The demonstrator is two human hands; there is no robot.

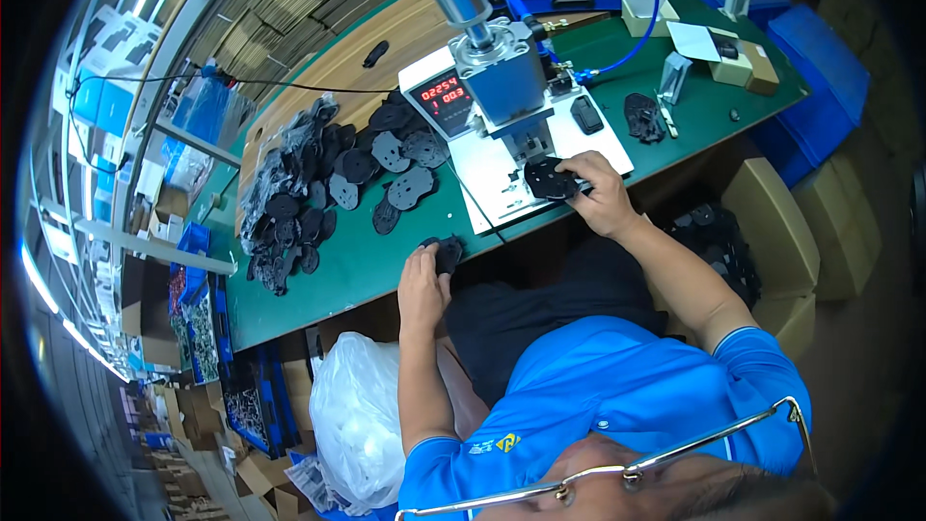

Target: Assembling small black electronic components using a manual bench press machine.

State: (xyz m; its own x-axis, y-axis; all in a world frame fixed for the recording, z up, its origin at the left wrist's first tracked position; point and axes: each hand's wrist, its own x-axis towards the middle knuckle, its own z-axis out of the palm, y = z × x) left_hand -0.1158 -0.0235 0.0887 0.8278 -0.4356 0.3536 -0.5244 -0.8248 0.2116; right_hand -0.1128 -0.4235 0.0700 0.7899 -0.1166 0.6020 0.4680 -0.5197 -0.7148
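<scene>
My right hand [604, 195] is closed on the edge of a black flat plastic plate [550, 179] with small holes. That plate lies on the white base [498, 195] of a bench press [502, 68], just in front of its lower tooling. Near the table's front edge, my left hand [422, 286] has its fingers around a similar dark plate [449, 253], partly hidden by the fingers. A loose pile of black and grey plates [299, 169] spreads over the table to the left of the press.
The green table [338, 289] carries a small black box [585, 116] on the press base. Small cartons [728, 66] stand at the right. An open cardboard box [772, 232] holds dark parts at lower right; a white plastic bag [357, 415] stands below the table. A cable crosses behind the pile.
</scene>
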